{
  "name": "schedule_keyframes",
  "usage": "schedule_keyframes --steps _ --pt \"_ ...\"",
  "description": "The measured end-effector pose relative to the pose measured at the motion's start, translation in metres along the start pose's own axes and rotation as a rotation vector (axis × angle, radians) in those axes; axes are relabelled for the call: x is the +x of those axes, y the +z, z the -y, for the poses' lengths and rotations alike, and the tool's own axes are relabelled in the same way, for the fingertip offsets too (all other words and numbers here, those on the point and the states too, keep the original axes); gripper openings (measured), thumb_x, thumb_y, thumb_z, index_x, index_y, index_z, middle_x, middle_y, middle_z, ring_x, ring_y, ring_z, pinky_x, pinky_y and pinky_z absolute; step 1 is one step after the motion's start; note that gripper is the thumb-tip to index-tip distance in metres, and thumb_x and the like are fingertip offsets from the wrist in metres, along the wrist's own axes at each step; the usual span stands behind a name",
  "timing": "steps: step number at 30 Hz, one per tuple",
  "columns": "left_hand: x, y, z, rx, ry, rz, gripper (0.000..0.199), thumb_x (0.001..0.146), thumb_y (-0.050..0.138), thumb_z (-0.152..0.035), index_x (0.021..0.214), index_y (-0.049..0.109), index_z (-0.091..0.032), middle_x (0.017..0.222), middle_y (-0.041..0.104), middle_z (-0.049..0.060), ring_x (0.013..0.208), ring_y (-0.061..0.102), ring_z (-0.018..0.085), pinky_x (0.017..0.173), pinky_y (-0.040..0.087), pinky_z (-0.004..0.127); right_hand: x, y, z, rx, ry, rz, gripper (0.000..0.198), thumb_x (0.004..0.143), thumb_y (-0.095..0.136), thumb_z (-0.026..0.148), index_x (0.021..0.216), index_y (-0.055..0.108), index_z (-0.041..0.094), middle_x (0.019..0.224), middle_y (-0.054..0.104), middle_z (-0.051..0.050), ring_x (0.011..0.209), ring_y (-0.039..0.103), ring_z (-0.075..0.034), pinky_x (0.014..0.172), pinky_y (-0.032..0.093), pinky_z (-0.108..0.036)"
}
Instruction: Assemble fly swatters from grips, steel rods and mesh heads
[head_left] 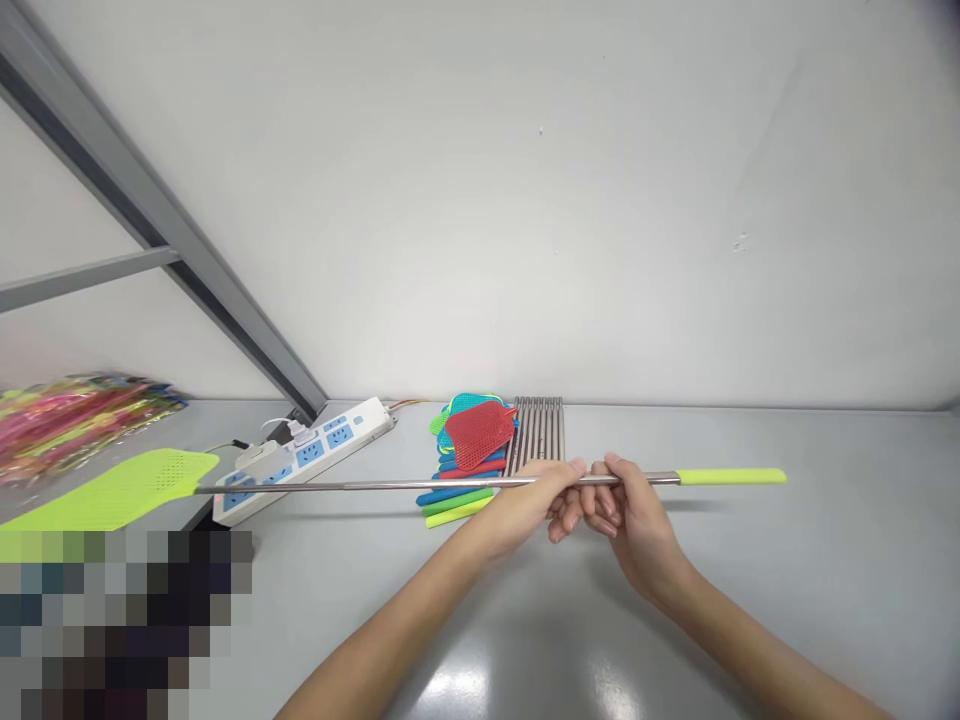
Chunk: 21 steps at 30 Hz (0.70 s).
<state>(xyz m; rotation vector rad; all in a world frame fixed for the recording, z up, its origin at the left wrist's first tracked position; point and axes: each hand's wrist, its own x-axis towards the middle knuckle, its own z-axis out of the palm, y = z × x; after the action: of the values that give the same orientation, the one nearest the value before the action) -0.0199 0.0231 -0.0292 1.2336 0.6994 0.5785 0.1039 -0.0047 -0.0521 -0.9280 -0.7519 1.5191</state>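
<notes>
An extended telescopic fly swatter lies level across the view, its metal rod running from a yellow-green mesh head on the left to a yellow-green handle on the right. Thumb and fingers of my left hand pinch the rod near its middle. Close beside it, my right hand grips the thicker rod section just left of the handle. Behind my hands, a row of metal rods lies side by side on the table. Left of them is a pile of swatter heads, a red head on top, with several coloured handles below.
A white power strip with blue sockets and a plugged-in cord lies on the grey table. Plastic-wrapped colourful items are at the far left. A grey metal frame post slants before the wall. The lower-left corner is pixelated.
</notes>
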Motion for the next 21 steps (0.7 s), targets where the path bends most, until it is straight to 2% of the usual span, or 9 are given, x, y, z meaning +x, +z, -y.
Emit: schedule_keyframes --steps 3,6,11,21 --pt "-0.0020 -0.0013 -0.0037 -0.086 0.003 0.001 0.036 0.083 0.033 -0.034 0.059 0.050 -0.013 0.041 0.039 -0.003 0.039 0.033 0.007 0.043 0.028 0.021 0.0022 0.0009 0.0053 -0.022 -0.030 -0.070 0.043 0.077 0.044 0.034 0.040 0.029 0.018 0.037 0.024 0.006 0.035 0.019 -0.006 0.041 0.022 -0.023" --pt "-0.0045 -0.0026 -0.0072 -0.113 -0.010 -0.019 0.033 0.082 0.036 -0.033 0.058 0.049 -0.014 0.038 0.031 -0.006 0.038 0.030 0.006 0.042 0.025 0.020 0.0036 0.0020 0.0087 0.005 0.006 -0.071 0.044 0.076 0.044 0.034 0.041 0.024 0.019 0.037 0.017 0.008 0.035 0.016 -0.006 0.041 0.022 -0.023" --pt "-0.0057 -0.0024 -0.0081 -0.076 -0.039 -0.036 0.033 0.081 0.036 -0.036 0.058 0.047 -0.014 0.039 0.031 -0.006 0.039 0.030 0.007 0.042 0.025 0.021 0.0042 0.0013 0.0076 0.012 0.041 -0.084 0.043 0.076 0.043 0.034 0.041 0.023 0.019 0.038 0.016 0.008 0.037 0.014 -0.006 0.042 0.023 -0.023" --pt "-0.0049 -0.0040 -0.0105 -0.053 -0.053 -0.014 0.033 0.082 0.034 -0.036 0.056 0.041 -0.016 0.040 0.030 -0.006 0.038 0.029 0.006 0.043 0.025 0.021 0.0096 -0.0035 0.0085 0.034 0.024 -0.091 0.042 0.076 0.044 0.033 0.042 0.023 0.019 0.039 0.016 0.008 0.037 0.014 -0.006 0.041 0.023 -0.023"
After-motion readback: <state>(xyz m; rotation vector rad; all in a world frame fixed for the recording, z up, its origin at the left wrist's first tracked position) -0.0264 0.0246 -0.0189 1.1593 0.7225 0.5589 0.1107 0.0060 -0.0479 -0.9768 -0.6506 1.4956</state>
